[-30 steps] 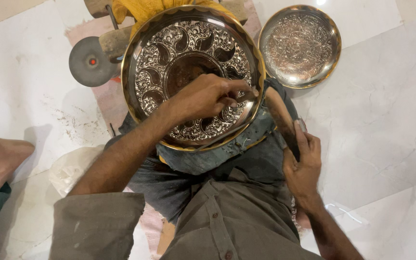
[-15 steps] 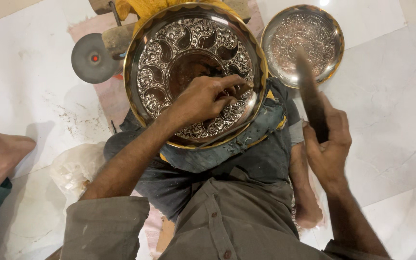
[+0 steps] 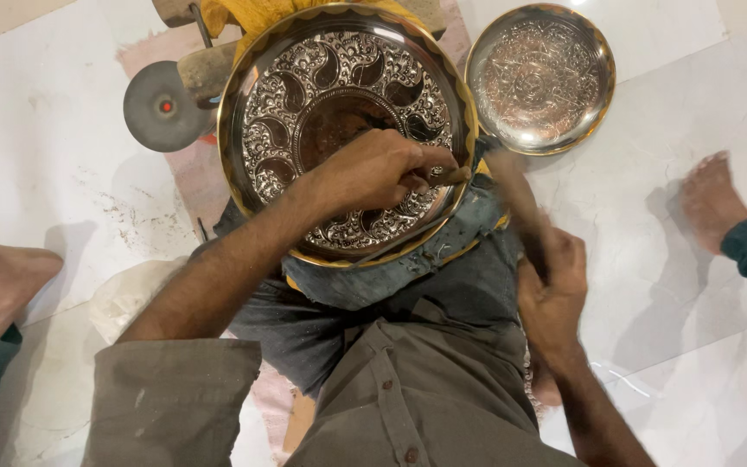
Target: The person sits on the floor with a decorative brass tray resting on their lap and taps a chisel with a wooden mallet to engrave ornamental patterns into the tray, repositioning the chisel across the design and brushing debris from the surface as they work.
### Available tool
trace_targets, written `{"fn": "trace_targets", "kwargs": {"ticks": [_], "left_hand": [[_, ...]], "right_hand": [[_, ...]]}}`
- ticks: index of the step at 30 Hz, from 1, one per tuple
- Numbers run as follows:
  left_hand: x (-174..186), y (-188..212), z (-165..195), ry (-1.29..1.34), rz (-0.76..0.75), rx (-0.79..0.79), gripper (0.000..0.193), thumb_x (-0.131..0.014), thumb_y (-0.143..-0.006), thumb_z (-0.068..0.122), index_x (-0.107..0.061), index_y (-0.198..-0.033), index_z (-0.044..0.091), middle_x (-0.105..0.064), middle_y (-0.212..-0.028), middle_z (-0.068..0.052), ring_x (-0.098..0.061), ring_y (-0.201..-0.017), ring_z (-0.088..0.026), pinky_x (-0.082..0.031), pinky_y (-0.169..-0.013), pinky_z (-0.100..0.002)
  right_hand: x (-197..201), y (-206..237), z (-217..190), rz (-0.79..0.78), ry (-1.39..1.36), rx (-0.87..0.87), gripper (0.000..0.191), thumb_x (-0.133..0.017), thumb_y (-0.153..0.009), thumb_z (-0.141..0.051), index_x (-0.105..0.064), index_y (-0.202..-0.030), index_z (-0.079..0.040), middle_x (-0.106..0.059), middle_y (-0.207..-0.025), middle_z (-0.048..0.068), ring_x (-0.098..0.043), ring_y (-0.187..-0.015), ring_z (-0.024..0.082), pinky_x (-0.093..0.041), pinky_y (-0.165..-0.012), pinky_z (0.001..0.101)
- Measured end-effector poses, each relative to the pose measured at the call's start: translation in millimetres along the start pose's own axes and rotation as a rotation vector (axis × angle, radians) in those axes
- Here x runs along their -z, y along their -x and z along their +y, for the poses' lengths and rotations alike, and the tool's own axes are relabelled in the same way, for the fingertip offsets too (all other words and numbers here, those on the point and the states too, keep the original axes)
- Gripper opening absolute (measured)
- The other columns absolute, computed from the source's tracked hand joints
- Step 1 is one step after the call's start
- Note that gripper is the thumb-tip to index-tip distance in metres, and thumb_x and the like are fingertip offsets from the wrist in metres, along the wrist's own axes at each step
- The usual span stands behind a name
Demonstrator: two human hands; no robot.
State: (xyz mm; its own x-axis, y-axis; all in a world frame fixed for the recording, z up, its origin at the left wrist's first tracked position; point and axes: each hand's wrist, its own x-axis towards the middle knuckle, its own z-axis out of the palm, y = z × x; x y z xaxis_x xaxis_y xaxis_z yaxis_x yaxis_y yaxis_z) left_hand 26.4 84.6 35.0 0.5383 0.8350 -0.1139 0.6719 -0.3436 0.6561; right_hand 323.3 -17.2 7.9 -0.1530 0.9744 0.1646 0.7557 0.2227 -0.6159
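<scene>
A large round metal plate [image 3: 270, 112] with embossed paisley patterns and a brass-coloured rim rests tilted on my lap. My left hand [image 3: 373, 169] lies on its lower right part, fingers closed around a small chisel-like punch [image 3: 451, 175] whose tip points at the plate's right edge. My right hand [image 3: 551, 277] is to the right of the plate, gripping a blurred dark hammer [image 3: 516, 203] that slants up toward the punch.
A smaller embossed metal dish [image 3: 539, 78] lies on the white marble floor at the upper right. A round grey disc [image 3: 164, 105] and a wooden block sit at the upper left. Other people's bare feet show at the left [image 3: 2, 277] and right [image 3: 715, 199] edges.
My right hand rose from my leg with the hammer, then swung down toward the punch. My left hand stayed on the plate. A foot has come in at the right.
</scene>
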Motion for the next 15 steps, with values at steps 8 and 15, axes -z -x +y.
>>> {"fn": "trace_targets", "kwargs": {"ticks": [8,15], "left_hand": [[6,-9,2,-0.035,-0.120,-0.056,0.044,-0.068,-0.084,0.000,-0.071,-0.121,0.023,-0.080,-0.096,-0.002,-0.079,-0.085,-0.017,-0.061,-0.071,-0.041],[8,4,6,0.004,-0.013,-0.034,0.037,-0.070,-0.088,0.003,-0.071,-0.121,0.021,-0.080,-0.095,-0.006,-0.078,-0.085,-0.021,-0.060,-0.072,-0.043]], "right_hand": [[-15,17,11,0.074,-0.050,0.023,0.067,-0.062,-0.092,0.005,-0.052,-0.156,-0.013,-0.055,-0.130,0.018,-0.058,-0.121,0.031,-0.050,-0.105,0.0400],[-3,-3,5,0.088,-0.022,0.063,0.068,-0.060,-0.091,0.006,-0.052,-0.156,-0.011,-0.056,-0.129,0.021,-0.060,-0.119,0.035,-0.052,-0.104,0.0423]]}}
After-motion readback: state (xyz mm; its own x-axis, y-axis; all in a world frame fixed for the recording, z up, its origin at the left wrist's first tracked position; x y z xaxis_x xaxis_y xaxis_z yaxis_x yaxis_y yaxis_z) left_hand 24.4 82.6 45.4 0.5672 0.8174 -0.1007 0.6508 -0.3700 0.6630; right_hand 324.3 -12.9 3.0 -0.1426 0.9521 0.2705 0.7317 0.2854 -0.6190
